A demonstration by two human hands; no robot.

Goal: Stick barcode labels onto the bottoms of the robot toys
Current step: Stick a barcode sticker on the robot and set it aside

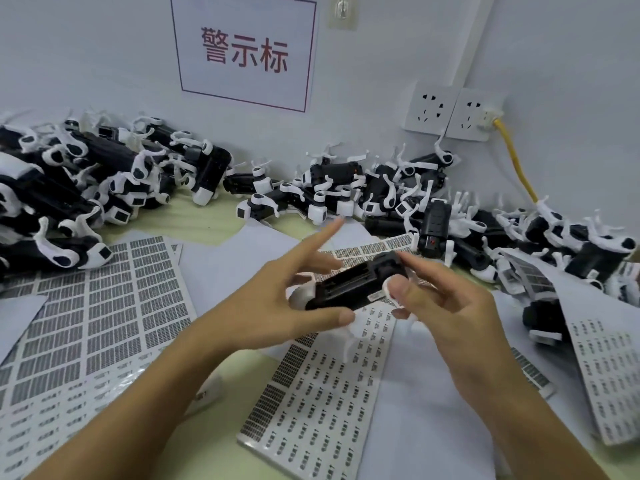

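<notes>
A black robot toy [349, 284] with white legs is held belly-up above the table's middle. My left hand [287, 299] grips its near side with thumb and lower fingers, index finger pointing out and up. My right hand [446, 299] holds the toy's right end, thumb pressing near a small white barcode label [375, 295] on the underside. Beneath both hands lies a sheet of barcode labels [311, 403].
Piles of black-and-white robot toys lie at back left [86, 181] and back right [433, 202]. More label sheets lie at left [104, 299] and right [609, 375]. A yellow cable [516, 161] hangs from wall sockets [453, 112]. A sign [244, 50] hangs on the wall.
</notes>
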